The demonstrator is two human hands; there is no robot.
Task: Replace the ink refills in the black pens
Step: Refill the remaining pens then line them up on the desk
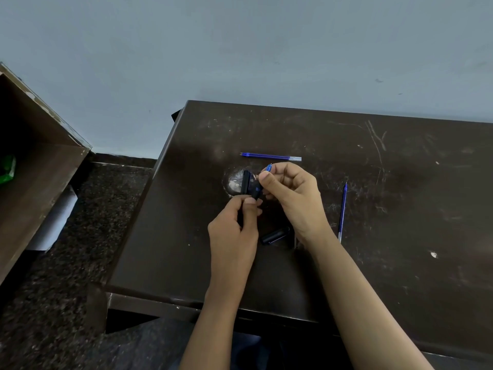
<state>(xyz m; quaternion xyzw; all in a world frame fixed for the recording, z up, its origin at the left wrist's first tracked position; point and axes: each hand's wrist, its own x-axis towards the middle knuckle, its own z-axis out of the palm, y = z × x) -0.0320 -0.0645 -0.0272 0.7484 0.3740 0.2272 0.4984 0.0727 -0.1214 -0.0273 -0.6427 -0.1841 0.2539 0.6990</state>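
Note:
Over the dark table, my left hand grips a black pen body that points up and away. My right hand is closed just right of it, pinching a blue refill whose tip sticks out above the thumb. Whether the refill sits inside the pen body is hidden by my fingers. Two blue refills lie side by side farther back on the table. Another blue refill lies to the right of my right hand. A short black pen part rests under my right wrist.
The table's left edge drops to a speckled dark floor. A brown cabinet stands at the left with something green inside. A pale wall runs behind the table.

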